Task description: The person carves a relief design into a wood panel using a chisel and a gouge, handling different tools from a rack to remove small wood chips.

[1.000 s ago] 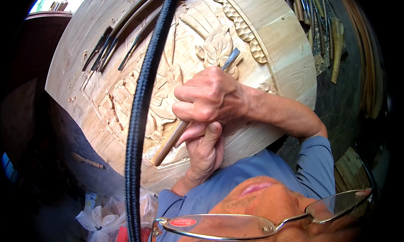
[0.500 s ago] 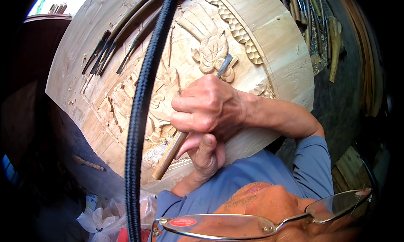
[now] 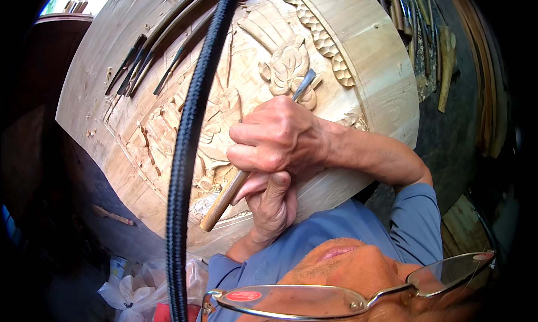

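My right hand [image 3: 277, 134] is wrapped round the wooden handle of a chisel [image 3: 221, 204]. Its metal blade points away from me and lies over a carved flower [image 3: 288, 70] in relief. Close under the right hand is my left hand [image 3: 272, 204], closed, its thumb raised against the right hand's underside. Most of the left fingers are hidden, so whatever they grip does not show. Both hands are over a large pale wooden panel [image 3: 386, 92] with carved figures and a scalloped border.
Several chisels [image 3: 131, 70] lie on the panel's far left part. More tools [image 3: 423, 36] are gathered at the far right, near a wooden mallet-like piece [image 3: 445, 70]. A thick black braided cable [image 3: 190, 126] crosses the view. Plastic bags [image 3: 140, 288] sit at the lower left.
The view has shifted slightly. The chisel handle's butt end is a little higher in the picture, while the blade stays over the carved flower. Both hands keep their hold.
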The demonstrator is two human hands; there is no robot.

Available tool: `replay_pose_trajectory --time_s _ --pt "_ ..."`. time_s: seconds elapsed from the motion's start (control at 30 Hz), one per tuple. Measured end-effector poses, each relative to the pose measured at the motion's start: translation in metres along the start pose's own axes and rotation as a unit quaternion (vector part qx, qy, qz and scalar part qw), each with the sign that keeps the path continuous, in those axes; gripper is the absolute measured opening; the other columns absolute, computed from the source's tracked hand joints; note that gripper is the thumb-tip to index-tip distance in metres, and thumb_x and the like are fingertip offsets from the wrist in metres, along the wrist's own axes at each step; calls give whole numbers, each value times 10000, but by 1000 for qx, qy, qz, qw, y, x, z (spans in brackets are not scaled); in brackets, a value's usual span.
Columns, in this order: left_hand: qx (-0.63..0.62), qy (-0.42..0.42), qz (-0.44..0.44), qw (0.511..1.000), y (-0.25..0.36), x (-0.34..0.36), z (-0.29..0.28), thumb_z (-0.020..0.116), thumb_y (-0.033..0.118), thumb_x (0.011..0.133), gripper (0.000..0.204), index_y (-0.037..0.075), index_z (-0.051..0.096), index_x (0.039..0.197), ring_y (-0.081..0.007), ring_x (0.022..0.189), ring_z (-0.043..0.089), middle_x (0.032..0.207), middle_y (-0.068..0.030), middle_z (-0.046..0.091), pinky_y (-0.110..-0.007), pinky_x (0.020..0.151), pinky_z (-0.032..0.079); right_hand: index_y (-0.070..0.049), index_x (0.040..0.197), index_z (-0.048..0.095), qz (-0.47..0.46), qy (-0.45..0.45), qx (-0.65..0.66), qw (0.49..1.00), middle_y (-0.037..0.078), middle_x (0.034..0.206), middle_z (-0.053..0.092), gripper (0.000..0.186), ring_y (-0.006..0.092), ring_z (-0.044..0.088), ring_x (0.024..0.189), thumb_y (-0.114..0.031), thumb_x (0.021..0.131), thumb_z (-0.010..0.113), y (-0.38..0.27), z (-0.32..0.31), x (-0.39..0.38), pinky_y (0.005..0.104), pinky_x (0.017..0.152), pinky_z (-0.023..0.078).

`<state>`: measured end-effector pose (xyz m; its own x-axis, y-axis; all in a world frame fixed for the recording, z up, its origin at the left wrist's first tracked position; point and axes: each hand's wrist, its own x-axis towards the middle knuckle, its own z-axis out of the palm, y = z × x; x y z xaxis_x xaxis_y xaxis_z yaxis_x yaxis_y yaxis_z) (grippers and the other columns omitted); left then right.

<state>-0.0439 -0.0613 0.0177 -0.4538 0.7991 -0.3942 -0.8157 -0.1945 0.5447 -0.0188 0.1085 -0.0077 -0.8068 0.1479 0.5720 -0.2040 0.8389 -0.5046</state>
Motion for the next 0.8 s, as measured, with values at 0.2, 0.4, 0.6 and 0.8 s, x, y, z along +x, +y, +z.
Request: replay_pose_trajectory --time_s 0.2,0.4,0.6,0.8 --pt "7 2 -2 1000 1 3 0 785 161 1066 608 66 482 1584 -180 1474 484 1568 -41 538 -410 1272 369 -127 728 499 3 -12 -5 1000 15 725 418 518 158 582 553 -565 809 764 1 -2 2 340 450 482" --pt "-9 -12 -17 1000 5 7 1 748 144 1087 598 64 466 1609 -199 1509 467 1602 -48 518 -435 1302 350 -131 725 487 10 -26 -12 1000 20 730 413 537 164 580 549 -592 838 739 2 -1 1 345 458 481" --pt "24 -10 -56 998 5 5 -5 732 220 1099 646 116 436 1664 -224 1602 376 1729 -37 411 -461 1356 266 -131 755 552 15 -64 -45 997 24 761 495 561 179 678 596 -655 928 650 1 -10 3 357 497 540" --pt "89 -18 -27 996 -4 2 -11 744 382 1086 757 133 376 1700 -236 1616 362 1746 -36 388 -470 1353 283 -124 714 474 14 -10 -1 1000 26 723 403 526 169 569 547 -575 850 707 0 -10 8 346 457 464"
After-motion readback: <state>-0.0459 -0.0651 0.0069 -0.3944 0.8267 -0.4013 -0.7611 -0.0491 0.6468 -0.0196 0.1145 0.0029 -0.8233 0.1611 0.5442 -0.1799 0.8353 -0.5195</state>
